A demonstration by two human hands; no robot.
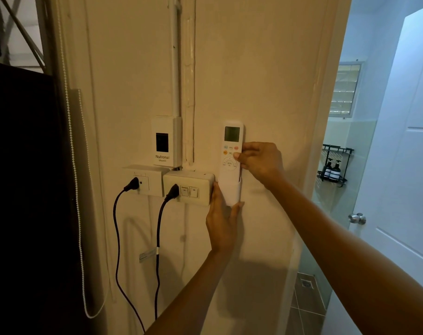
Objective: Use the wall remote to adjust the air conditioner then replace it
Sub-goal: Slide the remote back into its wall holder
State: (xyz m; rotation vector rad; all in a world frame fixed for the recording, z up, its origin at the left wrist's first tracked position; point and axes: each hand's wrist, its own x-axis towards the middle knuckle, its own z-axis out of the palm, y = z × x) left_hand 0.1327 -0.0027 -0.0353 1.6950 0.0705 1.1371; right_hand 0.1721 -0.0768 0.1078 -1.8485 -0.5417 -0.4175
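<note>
White plastic is sitting under my right thumb — my right hand (260,163) is pinching the remote (231,151) from its right edge, thumb lying on the button face, the other fingers wrapping behind between the remote and the wall. My left hand (223,222) is cupping the white holder (231,192) from below and from the left, fingers stretching up along its left side, thumb pressing under its bottom right corner — gripping it, not loose. The remote is standing upright with its lower end sitting inside the holder, screen and coloured buttons showing above the rim.

Just left of the holder, touching my left fingertips, a cream switch box (188,187) is carrying two rocker switches and a black plug (173,191). Beside that, further left, a second socket box (145,180) is holding another black plug (132,184); both cords are hanging down the wall. Above the boxes a breaker box (165,141) marked National is sitting at the foot of a painted pipe (175,56).

Far left, a beaded blind chain (72,141) is hanging beside a dark panel. Off to the right, a white door (404,165) with a metal knob (357,218) is standing open, and a black rack (336,165) holding two dark bottles is showing in the tiled room beyond.
</note>
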